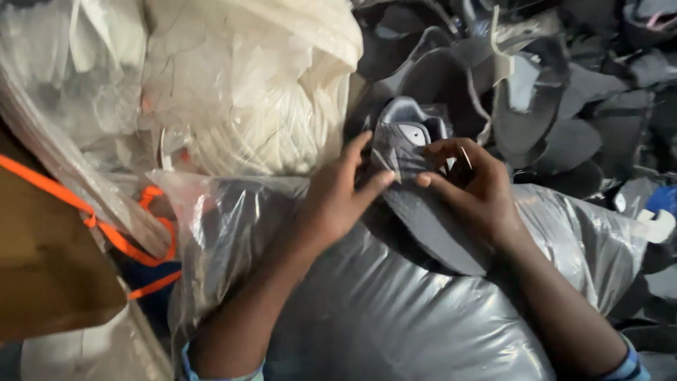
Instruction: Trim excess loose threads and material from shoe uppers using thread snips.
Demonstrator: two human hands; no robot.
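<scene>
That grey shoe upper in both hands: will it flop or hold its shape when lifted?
The grey shoe upper probably flops: it looks thin and bends over the plastic-wrapped bundle. Likely light, since the left hand and right hand pinch it with fingertips only.

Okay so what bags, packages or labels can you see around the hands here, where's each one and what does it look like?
Clear plastic bag of dark grey pieces: centre bottom, under both forearms, bulging and shiny.
Clear plastic bag of cream-white pieces: top left, rounded and full.
Brown cardboard piece: left edge, flat, beside an orange strap.
Small white patch: on the grey shoe upper held by the left hand and right hand; too small to tell whether it is a label.
</scene>
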